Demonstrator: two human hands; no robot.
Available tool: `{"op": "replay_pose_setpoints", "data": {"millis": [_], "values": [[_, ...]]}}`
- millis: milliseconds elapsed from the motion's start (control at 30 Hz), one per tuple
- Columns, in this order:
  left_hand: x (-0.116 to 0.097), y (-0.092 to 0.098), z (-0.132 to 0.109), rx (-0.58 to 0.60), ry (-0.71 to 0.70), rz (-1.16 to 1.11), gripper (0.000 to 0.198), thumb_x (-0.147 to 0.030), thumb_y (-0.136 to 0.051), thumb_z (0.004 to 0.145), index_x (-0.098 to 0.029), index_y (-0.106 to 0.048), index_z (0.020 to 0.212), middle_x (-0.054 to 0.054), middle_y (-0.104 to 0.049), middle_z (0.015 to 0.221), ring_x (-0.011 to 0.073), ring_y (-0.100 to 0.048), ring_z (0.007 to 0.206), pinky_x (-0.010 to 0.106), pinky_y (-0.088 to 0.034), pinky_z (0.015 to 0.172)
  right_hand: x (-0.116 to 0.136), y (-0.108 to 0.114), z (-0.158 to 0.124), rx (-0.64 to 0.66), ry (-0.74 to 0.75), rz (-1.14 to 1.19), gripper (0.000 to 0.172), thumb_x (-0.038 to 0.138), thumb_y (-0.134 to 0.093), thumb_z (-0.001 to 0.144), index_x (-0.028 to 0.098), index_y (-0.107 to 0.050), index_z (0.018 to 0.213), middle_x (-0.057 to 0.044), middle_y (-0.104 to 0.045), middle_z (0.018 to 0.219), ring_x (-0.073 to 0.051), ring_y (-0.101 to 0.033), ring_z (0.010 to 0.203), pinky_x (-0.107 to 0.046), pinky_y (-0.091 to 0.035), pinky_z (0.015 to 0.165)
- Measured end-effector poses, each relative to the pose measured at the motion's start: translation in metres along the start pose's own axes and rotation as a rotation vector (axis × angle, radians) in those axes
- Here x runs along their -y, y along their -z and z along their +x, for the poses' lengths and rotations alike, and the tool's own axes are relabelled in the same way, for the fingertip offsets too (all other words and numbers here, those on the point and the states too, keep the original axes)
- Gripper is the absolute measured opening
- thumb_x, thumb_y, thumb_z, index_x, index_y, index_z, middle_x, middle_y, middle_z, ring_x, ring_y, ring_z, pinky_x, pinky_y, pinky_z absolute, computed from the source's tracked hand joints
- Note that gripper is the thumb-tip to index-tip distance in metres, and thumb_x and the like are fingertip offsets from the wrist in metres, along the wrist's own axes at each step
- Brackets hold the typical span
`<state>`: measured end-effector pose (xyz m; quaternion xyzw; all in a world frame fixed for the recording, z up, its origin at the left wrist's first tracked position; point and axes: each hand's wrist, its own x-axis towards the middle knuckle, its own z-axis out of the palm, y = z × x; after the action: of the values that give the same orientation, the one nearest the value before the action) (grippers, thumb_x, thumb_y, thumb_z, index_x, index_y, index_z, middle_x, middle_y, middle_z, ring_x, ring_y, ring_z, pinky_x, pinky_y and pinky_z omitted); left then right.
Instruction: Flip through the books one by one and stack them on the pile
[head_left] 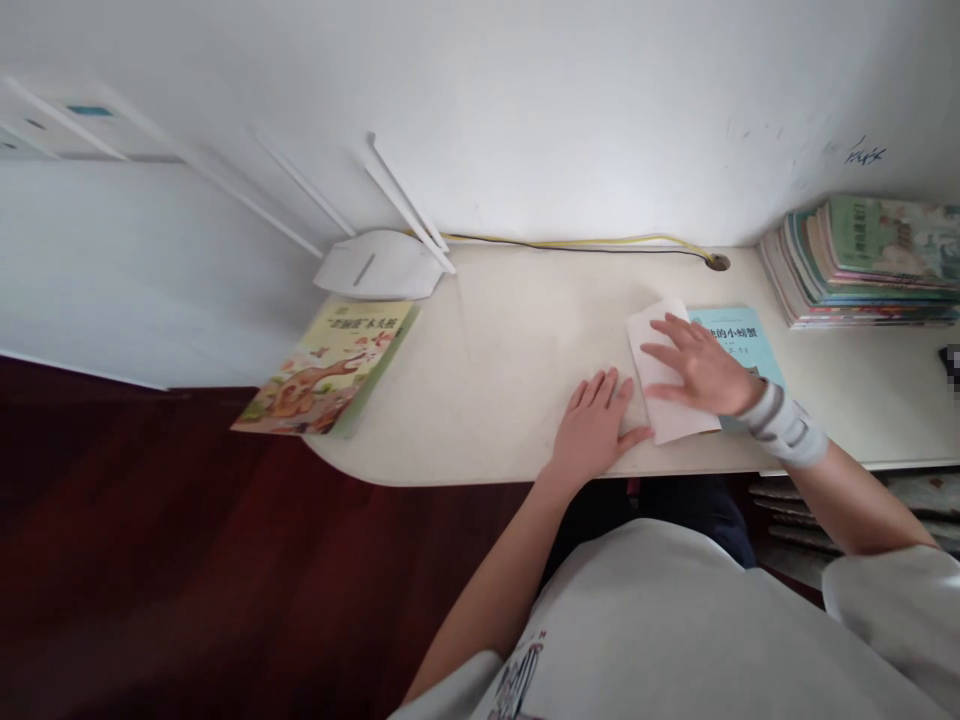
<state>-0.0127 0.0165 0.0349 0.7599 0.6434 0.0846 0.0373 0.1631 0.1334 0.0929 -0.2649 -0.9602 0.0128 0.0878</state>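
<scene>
My left hand (594,428) lies flat on the pale desk (495,380), its fingers apart and its thumb beside the lower left edge of a pinkish-white page or cover (667,425). Over that page my right hand (694,368) is spread, palm down, slightly blurred; whether it presses on it cannot be made out. A light blue book (757,350) with dark characters shows to the right of the page, partly hidden under my right hand and wrist. A grey band circles my right wrist.
At the back right stands a stack of books (885,260). On the left, a yellow-green book (330,370) overhangs the desk edge below a white router (382,265) with antennas. Cables run along the wall to a hole (718,262).
</scene>
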Motion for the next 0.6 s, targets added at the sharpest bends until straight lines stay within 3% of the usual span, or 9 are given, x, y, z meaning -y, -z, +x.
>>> {"op": "replay_pose_setpoints", "data": {"millis": [67,167,300,600], "values": [[0.0,0.0,0.0,0.002,-0.002,-0.003,0.075,-0.066,-0.029,0.085,-0.014,-0.035,0.14,0.015,-0.031,0.149,0.0279,-0.028,0.137,0.043,-0.023,0.112,0.007,0.011,-0.024,0.079,0.129,-0.043,0.065,0.061,-0.05,0.082,0.017,-0.051,0.129,-0.018,-0.036,0.145,-0.035,-0.026,0.136,-0.053,-0.031,0.103],[0.002,-0.001,0.0,0.01,-0.008,-0.013,0.077,-0.067,-0.03,0.085,-0.014,-0.034,0.14,0.015,-0.03,0.149,0.0271,-0.027,0.138,0.043,-0.022,0.113,0.012,0.013,-0.048,0.121,0.197,-0.125,0.053,0.052,-0.054,0.083,0.021,-0.054,0.126,-0.015,-0.039,0.143,-0.033,-0.028,0.135,-0.052,-0.03,0.103],[0.005,-0.001,0.0,0.038,-0.022,-0.028,0.078,-0.066,-0.033,0.084,-0.014,-0.032,0.142,0.014,-0.031,0.149,0.026,-0.026,0.138,0.042,-0.022,0.113,0.018,0.001,-0.056,0.11,0.155,-0.188,0.036,0.036,-0.056,0.087,0.02,-0.06,0.119,-0.014,-0.049,0.136,-0.031,-0.035,0.132,-0.051,-0.033,0.101],[0.006,0.0,0.001,0.074,-0.02,-0.048,0.081,-0.067,-0.037,0.083,-0.014,-0.029,0.143,0.012,-0.029,0.15,0.026,-0.025,0.139,0.042,-0.021,0.114,0.027,-0.011,-0.06,0.041,0.063,-0.206,0.032,0.032,-0.047,0.092,0.016,-0.061,0.116,-0.016,-0.049,0.136,-0.032,-0.033,0.134,-0.046,-0.039,0.098]]}}
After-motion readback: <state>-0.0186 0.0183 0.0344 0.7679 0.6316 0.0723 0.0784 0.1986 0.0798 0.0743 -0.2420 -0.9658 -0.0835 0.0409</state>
